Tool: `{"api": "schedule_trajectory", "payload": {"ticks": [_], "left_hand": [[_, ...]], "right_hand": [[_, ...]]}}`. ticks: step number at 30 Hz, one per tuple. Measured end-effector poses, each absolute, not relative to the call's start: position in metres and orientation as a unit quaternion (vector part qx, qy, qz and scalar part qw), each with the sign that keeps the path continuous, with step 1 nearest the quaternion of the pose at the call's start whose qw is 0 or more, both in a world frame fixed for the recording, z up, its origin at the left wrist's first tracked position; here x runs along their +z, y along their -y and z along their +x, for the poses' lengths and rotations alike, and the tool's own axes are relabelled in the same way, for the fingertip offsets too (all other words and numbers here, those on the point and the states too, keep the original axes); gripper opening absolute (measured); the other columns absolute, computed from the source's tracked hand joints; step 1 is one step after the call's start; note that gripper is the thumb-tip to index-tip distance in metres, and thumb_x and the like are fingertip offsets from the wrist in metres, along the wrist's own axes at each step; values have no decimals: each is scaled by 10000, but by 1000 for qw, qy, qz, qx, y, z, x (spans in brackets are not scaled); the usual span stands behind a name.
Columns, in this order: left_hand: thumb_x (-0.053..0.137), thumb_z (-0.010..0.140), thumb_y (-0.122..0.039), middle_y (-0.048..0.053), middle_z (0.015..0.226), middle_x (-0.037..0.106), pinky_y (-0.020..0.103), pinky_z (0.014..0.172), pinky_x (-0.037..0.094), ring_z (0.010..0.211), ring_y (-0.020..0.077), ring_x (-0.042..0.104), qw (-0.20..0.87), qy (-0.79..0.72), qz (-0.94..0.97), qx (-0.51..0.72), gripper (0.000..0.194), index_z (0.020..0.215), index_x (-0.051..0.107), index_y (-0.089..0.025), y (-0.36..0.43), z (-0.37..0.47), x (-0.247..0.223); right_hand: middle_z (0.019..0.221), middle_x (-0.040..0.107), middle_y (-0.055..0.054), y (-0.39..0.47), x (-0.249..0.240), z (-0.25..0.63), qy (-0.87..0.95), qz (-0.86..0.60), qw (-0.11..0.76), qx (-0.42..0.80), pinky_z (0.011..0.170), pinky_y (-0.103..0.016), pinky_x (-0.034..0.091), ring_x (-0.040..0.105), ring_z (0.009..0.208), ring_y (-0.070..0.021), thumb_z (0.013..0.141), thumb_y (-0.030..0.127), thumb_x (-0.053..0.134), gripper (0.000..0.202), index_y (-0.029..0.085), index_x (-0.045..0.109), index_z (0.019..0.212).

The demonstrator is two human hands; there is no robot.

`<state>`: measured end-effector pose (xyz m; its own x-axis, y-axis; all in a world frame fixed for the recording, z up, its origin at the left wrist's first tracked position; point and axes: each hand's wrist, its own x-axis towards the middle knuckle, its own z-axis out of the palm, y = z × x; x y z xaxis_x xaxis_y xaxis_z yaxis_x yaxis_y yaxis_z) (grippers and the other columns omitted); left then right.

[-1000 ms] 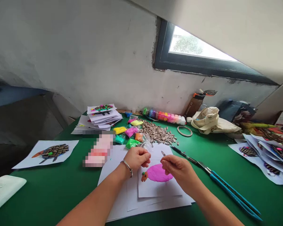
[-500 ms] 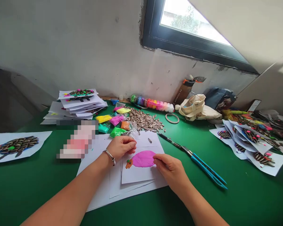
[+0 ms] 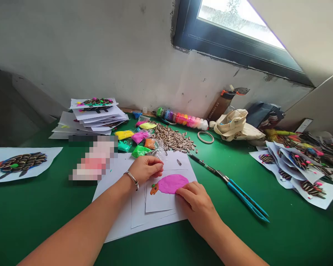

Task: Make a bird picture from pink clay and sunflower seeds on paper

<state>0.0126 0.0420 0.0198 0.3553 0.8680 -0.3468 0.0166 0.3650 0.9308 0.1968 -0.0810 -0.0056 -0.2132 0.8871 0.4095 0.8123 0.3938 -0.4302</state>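
Note:
A flat purple-pink clay oval (image 3: 172,184) with an orange clay head (image 3: 154,189) and a green dab lies on a small white sheet (image 3: 158,206), which rests on larger paper. My left hand (image 3: 146,170) hovers over the sheet's upper left, thumb and fingertips pinched; what they hold, if anything, is hidden. Closed fingers of my right hand (image 3: 198,203) touch the oval's lower right edge, and whatever is between them cannot be made out. Beyond the oval a single sunflower seed (image 3: 179,162) lies on the paper.
Behind the paper are a sunflower seed pile (image 3: 173,136) and bags of coloured clay (image 3: 140,136). A blue-handled tool (image 3: 246,199), possibly tweezers, lies right. Seed-covered pictures sit in a left stack (image 3: 97,118) and a right pile (image 3: 299,166). A tape roll (image 3: 205,137) lies behind.
My right hand has moved from the oval's right end to its lower right edge. My left hand stays pinched in nearly the same place. The whole view has shifted slightly.

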Motion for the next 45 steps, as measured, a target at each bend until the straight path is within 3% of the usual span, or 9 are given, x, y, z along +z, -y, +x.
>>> {"api": "schedule_trajectory", "payload": {"ticks": [7,18,30,40,45], "left_hand": [[872,500,-370,43,637,692,295,606,552,583,170,663,675,-471,472,315,381,728,689,-126,-41,13,21],[871,500,-383,45,655,695,325,632,569,608,185,669,669,-473,480,315,390,736,689,-132,-40,14,23],[876,504,-374,48,649,693,329,642,576,606,184,669,670,-472,478,317,383,733,691,-129,-39,14,23],[885,470,-405,54,645,691,345,634,581,609,199,672,666,-471,484,318,429,727,690,-123,-41,13,23],[885,469,-416,57,658,694,355,637,584,621,208,675,664,-470,484,322,434,734,694,-130,-40,13,22]], "right_hand": [[890,634,-46,92,-13,208,774,-542,318,82,701,-313,440,543,803,-177,891,52,460,291,235,629,1042],[829,645,-39,89,-9,203,759,-548,346,57,681,-308,448,558,768,-173,901,82,454,238,217,631,983],[781,609,-40,89,-8,199,776,-557,292,39,697,-323,412,497,758,-174,879,49,465,255,211,660,897],[930,673,-59,99,-2,206,756,-542,351,107,770,-359,479,576,836,-185,915,119,467,275,234,621,1111],[950,650,-75,105,-1,204,766,-547,327,85,737,-356,494,575,852,-196,903,113,460,270,235,639,1064]]}}
